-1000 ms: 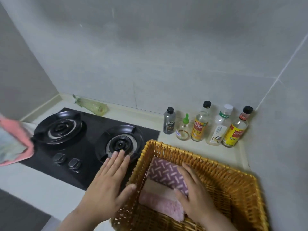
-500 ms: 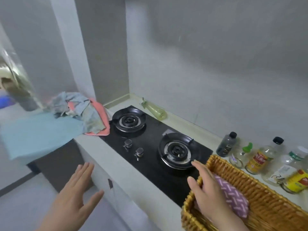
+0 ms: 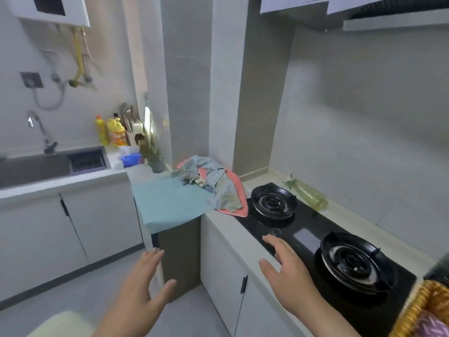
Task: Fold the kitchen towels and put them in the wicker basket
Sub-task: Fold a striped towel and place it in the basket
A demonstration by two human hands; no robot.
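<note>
Holds nothing in left hand [image 3: 143,285], fingers spread, above the floor; nothing in right hand [image 3: 289,276], fingers apart, over the front edge of gas hob [image 3: 303,229]. Finds crumpled towel heap [image 3: 211,188] just beside hob, partly on flat blue towel [image 3: 170,203]. Finds wicker basket [image 3: 418,310] at lower right, purple towel [image 3: 435,324] inside. Cannot read labels on yellow bottles [image 3: 115,132] near sink [image 3: 36,166]: blurred.
</note>
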